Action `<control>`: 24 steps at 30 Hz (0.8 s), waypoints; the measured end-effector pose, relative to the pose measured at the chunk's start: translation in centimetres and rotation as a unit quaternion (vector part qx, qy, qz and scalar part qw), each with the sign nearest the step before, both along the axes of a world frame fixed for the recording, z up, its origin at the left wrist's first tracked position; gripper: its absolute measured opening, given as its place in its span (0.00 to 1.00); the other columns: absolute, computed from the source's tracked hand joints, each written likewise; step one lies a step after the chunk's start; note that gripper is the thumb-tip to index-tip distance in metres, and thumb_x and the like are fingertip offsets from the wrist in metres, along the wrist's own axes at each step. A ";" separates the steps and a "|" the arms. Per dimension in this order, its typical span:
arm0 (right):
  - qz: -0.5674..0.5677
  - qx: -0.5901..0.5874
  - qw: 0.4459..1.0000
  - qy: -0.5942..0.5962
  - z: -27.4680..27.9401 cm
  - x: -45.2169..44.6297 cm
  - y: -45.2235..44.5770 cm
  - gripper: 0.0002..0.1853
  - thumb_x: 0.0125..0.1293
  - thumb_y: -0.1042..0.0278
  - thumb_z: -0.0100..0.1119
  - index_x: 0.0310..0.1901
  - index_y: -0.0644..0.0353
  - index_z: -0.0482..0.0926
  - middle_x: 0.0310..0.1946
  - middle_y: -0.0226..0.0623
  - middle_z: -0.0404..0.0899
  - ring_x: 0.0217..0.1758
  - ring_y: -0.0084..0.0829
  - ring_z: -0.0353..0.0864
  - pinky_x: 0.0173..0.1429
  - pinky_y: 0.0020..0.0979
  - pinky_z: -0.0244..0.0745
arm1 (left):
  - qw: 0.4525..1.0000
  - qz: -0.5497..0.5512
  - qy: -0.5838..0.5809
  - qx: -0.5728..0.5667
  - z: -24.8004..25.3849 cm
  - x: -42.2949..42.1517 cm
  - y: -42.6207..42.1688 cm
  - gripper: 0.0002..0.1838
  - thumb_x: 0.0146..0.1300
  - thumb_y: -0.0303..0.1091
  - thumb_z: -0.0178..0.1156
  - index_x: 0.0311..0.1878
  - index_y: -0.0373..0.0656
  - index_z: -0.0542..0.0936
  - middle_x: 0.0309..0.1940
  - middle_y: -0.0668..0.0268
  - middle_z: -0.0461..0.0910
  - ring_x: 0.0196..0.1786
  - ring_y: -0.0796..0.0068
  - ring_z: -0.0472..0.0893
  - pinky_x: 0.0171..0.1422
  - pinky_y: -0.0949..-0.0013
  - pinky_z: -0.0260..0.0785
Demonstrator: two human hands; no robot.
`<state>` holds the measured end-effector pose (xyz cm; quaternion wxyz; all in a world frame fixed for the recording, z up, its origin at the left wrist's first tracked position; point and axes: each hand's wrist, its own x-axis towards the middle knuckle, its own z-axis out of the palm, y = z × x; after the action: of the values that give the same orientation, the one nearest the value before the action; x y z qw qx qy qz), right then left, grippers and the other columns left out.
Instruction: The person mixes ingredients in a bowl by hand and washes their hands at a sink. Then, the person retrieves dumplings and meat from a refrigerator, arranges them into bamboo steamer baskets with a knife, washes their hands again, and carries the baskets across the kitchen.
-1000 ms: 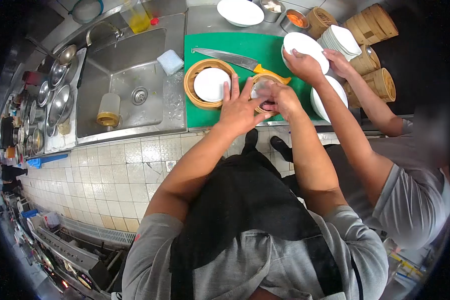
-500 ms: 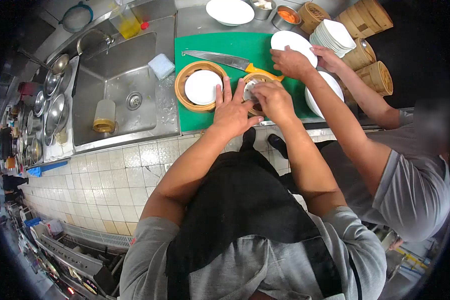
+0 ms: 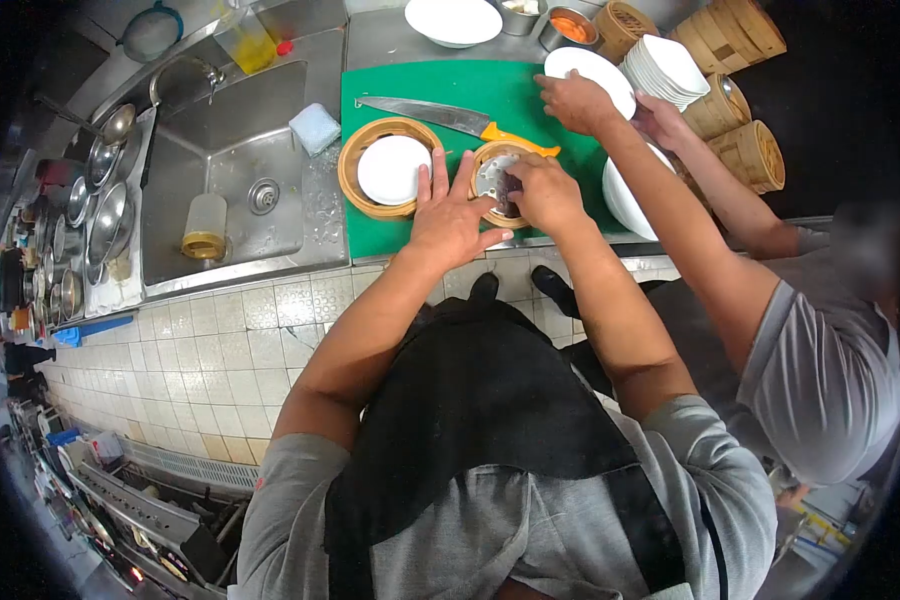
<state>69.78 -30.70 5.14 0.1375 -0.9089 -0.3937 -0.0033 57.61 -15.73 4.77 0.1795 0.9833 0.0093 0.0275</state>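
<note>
My left hand (image 3: 450,225) has its fingers spread over the gap between two bamboo steamers, touching the large one's right rim and the small one's left edge. In the large bamboo steamer (image 3: 348,180) lies a round white plate (image 3: 394,168). My right hand (image 3: 550,197) reaches into the small bamboo steamer (image 3: 482,156), fingers bent and closed at the edge of a pale perforated liner (image 3: 492,180). Dark patches show beside the liner; my fingers partly hide them. Behind the steamers, a knife (image 3: 430,112) with a yellow handle lies on the green cutting board (image 3: 370,85).
At right, a co-worker's hand (image 3: 577,103) holds a white plate (image 3: 600,72) above a white bowl (image 3: 625,200). Stacked white dishes (image 3: 667,70) and more bamboo steamers (image 3: 745,158) stand beyond. The sink (image 3: 230,185) and a sponge (image 3: 314,129) are at left.
The view has shifted slightly. My right fingers have moved a little right in the small steamer, uncovering more of the perforated liner. My left hand stays spread between the steamers.
</note>
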 end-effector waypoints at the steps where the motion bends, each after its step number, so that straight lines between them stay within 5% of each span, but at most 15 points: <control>1: 0.002 -0.013 1.000 0.010 0.2 0.1 0.0 0.13 0.52 0.68 0.69 0.42 0.53 0.85 0.47 0.37 0.79 0.53 0.42 0.78 0.55 0.40 0.78 | 1.000 -0.001 0.009 -0.002 0.2 -0.1 0.0 0.29 0.57 0.65 0.62 0.56 0.59 0.83 0.78 0.50 0.46 0.79 0.34 0.35 0.78 0.35 0.27; 6: 0.011 -0.031 0.999 0.040 0.2 0.3 -0.4 0.14 0.51 0.67 0.69 0.42 0.54 0.85 0.49 0.38 0.78 0.55 0.42 0.77 0.55 0.40 0.78 | 1.000 0.008 0.002 0.003 -0.2 0.4 -0.3 0.33 0.54 0.63 0.67 0.62 0.61 0.79 0.78 0.48 0.45 0.78 0.32 0.36 0.77 0.34 0.30; 9: 0.046 0.031 0.998 -0.044 -0.9 -0.6 -0.9 0.13 0.54 0.61 0.65 0.39 0.55 0.86 0.50 0.37 0.79 0.53 0.42 0.76 0.54 0.41 0.75 | 1.000 0.013 -0.014 0.007 -0.1 1.1 -0.5 0.42 0.48 0.64 0.69 0.68 0.63 0.73 0.79 0.49 0.42 0.79 0.33 0.34 0.77 0.33 0.30; 14: 0.018 0.028 0.999 -0.018 -0.2 -3.2 -1.7 0.14 0.58 0.56 0.63 0.39 0.56 0.86 0.46 0.35 0.82 0.51 0.38 0.76 0.53 0.44 0.68 | 0.999 0.010 0.028 0.040 -0.2 1.6 -0.9 0.40 0.50 0.63 0.69 0.67 0.61 0.74 0.79 0.51 0.42 0.78 0.33 0.34 0.77 0.31 0.30; 24: 0.006 0.033 0.999 -0.034 -0.3 -6.4 -1.6 0.19 0.62 0.48 0.62 0.44 0.54 0.85 0.53 0.36 0.81 0.61 0.39 0.74 0.69 0.63 0.56 | 0.996 -0.070 0.000 0.056 0.0 0.5 1.4 0.34 0.53 0.57 0.68 0.61 0.51 0.78 0.78 0.47 0.46 0.78 0.31 0.36 0.77 0.32 0.33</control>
<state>63.35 -32.27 4.82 0.1541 -0.9010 -0.4029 -0.0469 58.15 -14.37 4.81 0.1254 0.9901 -0.0611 0.0157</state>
